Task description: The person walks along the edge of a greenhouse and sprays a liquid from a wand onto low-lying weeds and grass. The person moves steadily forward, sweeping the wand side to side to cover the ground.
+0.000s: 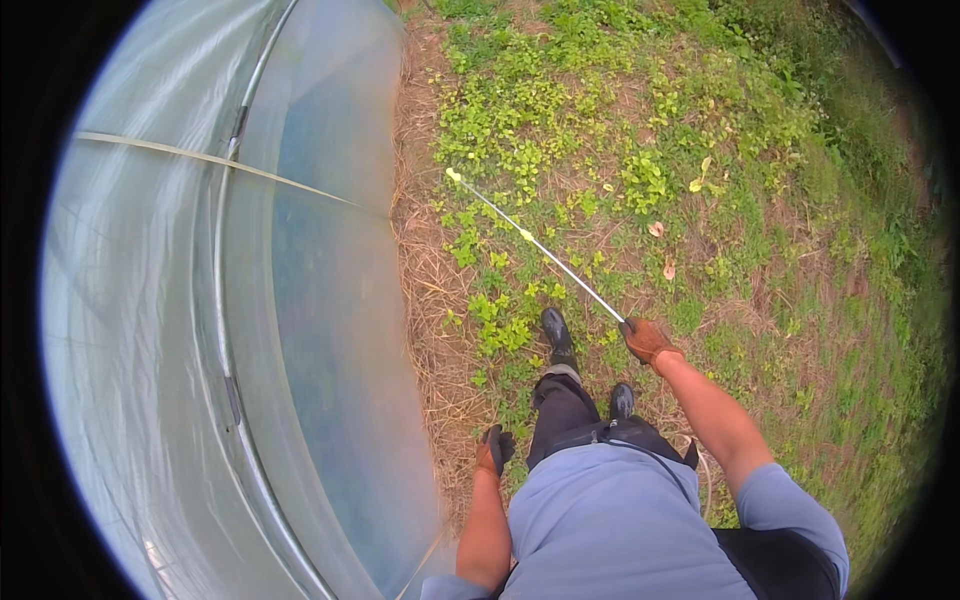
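Note:
My right hand [650,340], in a brown and black work glove, is closed around the dark handle end of a long thin spray wand [575,277]. The wand slants forward and left over low plants. A yellowish nozzle [454,175] forms its far tip, and a second yellow fitting [527,235] sits partway along the shaft. Down by my left side hangs my left hand [495,450], gloved the same way. Its fingers look loosely bent and apart, with nothing visible in them.
On the left rises a plastic-film greenhouse wall [340,330] with a curved metal pipe [221,290] and a strap [200,155]. Dry straw [430,270] lines its foot. Leafy green plants [520,110] cover the ground ahead; taller grass [850,130] grows at right. A thin hose [708,480] shows beside my hip.

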Available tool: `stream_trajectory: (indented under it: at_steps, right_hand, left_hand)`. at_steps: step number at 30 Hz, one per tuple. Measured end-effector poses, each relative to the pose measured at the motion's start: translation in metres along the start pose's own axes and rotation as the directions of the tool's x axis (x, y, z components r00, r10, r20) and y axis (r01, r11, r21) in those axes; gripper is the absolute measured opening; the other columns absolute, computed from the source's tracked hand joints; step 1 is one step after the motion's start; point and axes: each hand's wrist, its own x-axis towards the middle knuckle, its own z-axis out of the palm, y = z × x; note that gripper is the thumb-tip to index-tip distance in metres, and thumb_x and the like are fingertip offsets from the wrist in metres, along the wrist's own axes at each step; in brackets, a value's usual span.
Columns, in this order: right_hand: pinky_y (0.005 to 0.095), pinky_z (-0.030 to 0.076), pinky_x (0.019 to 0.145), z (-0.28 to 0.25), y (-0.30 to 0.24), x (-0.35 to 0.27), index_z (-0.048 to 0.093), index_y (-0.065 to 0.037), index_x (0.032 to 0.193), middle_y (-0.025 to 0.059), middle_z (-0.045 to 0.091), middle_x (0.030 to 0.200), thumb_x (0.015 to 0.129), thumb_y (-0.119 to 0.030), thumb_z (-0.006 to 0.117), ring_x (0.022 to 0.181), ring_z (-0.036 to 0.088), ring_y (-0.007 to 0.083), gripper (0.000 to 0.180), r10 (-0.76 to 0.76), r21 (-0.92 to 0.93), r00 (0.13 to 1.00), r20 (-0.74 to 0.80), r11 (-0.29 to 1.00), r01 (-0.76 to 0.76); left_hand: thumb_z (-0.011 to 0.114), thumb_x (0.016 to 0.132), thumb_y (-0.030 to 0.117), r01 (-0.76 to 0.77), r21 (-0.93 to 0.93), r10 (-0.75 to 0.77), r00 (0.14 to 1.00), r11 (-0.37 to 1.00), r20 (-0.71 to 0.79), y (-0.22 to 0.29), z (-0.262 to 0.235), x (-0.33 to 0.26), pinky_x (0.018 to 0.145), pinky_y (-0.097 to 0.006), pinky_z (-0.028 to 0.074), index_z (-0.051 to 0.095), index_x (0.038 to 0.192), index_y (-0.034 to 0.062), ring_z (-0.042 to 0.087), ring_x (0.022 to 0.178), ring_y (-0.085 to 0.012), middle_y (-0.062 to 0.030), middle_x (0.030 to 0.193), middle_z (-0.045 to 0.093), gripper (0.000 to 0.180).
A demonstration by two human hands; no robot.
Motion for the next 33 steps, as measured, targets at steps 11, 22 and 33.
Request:
stream_trajectory:
  at_steps: [11,22,33]
  right_hand:
    - [0.0478,0.050,0.075,-0.046,0.002,-0.016,0.063,-0.008,0.105,0.0232,0.064,0.083,0.090,-0.033,0.048,0.078,0.063,0.0400,0.033,0.419,0.053,0.887,-0.196,0.907,-0.417]
    - [0.0501,0.045,0.079,-0.073,-0.119,0.098,0.061,-0.004,0.102,0.0282,0.062,0.091,0.091,-0.033,0.044,0.091,0.057,0.0458,0.035,0.025,-0.174,0.993,-0.113,0.984,-0.045]
    - [0.0408,0.051,0.058,-0.151,-0.208,0.242,0.062,-0.004,0.101,0.0175,0.063,0.077,0.091,-0.037,0.046,0.062,0.061,0.0286,0.038,-0.090,-0.058,0.994,0.069,0.994,0.094]
  left_hand:
    - [0.054,0.089,0.034,-0.015,-0.183,0.040,0.990,0.983,0.132,0.178,0.021,0.122,0.068,-0.030,0.051,0.046,0.124,0.0064,0.061,0.079,-0.0209,-0.0134,0.099,0.062,0.045]
    - [0.054,0.088,0.040,0.143,-0.158,-0.121,0.983,0.977,0.139,0.215,0.045,0.158,0.072,-0.034,0.051,0.048,0.122,0.0047,0.060,0.084,-0.0237,-0.0144,0.103,0.062,0.050]
    - [0.051,0.090,0.035,0.069,-0.177,-0.074,0.997,0.982,-0.022,0.339,0.085,0.162,0.070,-0.034,0.051,0.048,0.122,0.0050,0.061,0.083,-0.0241,-0.0152,0.104,0.062,0.044]
